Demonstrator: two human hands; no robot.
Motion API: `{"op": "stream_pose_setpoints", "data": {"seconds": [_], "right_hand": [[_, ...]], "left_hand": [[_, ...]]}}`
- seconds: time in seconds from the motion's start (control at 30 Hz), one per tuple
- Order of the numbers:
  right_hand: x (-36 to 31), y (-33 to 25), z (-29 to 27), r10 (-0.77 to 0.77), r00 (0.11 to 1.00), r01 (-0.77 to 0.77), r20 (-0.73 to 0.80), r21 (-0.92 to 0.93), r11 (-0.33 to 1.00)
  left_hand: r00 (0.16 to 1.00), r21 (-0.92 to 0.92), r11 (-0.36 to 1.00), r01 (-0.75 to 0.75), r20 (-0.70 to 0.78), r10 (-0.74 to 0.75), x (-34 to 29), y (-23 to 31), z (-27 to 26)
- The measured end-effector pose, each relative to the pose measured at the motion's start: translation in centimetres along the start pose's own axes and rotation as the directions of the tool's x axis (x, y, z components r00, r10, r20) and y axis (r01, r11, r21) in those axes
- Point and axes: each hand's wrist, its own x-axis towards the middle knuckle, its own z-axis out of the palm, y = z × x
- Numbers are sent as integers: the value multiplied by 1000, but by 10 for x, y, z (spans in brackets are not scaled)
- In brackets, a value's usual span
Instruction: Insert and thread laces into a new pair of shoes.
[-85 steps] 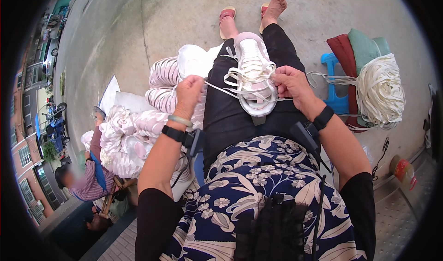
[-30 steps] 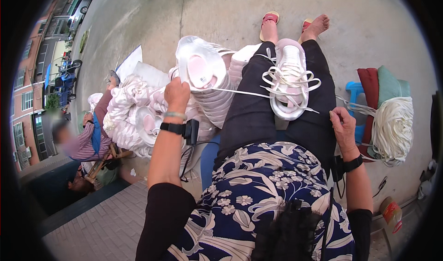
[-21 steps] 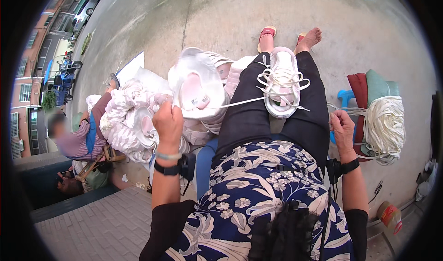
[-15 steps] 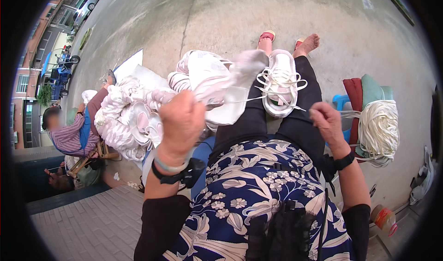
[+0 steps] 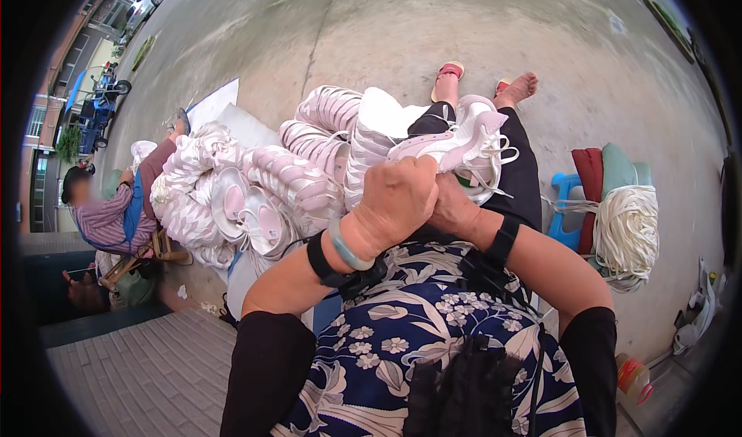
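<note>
My left hand (image 5: 396, 204) is a fist over my lap, closed on the near end of a pale pink and white shoe upper (image 5: 464, 137). My right hand (image 5: 456, 207) is pressed up against it, fingers curled and mostly hidden behind the left hand; what they hold cannot be made out. The upper stretches across my thighs and covers part of a white shoe, whose loose white laces (image 5: 502, 157) loop out on the right. A big heap of nested pink and white uppers (image 5: 321, 120) lies close by on the left.
A second bundle of uppers (image 5: 205, 174) lies farther left, with a white sheet (image 5: 214, 106) behind it. On the right, a blue stool (image 5: 566, 197) stands beside red and green cloth and a hank of white laces (image 5: 630, 224). A person (image 5: 116, 213) sits at far left.
My hands have come together from well apart, the left moving right and the right moving left. The upper, blurred before, now lies over the laced shoe.
</note>
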Motion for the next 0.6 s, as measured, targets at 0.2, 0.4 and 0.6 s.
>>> {"op": "stream_pose_setpoints", "data": {"seconds": [0.2, 0.4, 0.6], "right_hand": [[-9, 10, -44, 385, 837, -436, 390, 48, 899], [-43, 4, -72, 506, 818, -544, 273, 653, 527], [-53, 12, -75, 548, 788, -578, 281, 644, 500]], "left_hand": [[962, -310, 917, 252, -20, -271, -19, -32, 6], [941, -458, 834, 307, 16, -338, -28, -80, 70], [972, -405, 892, 200, 193, -130, -16, -86, 120]]}}
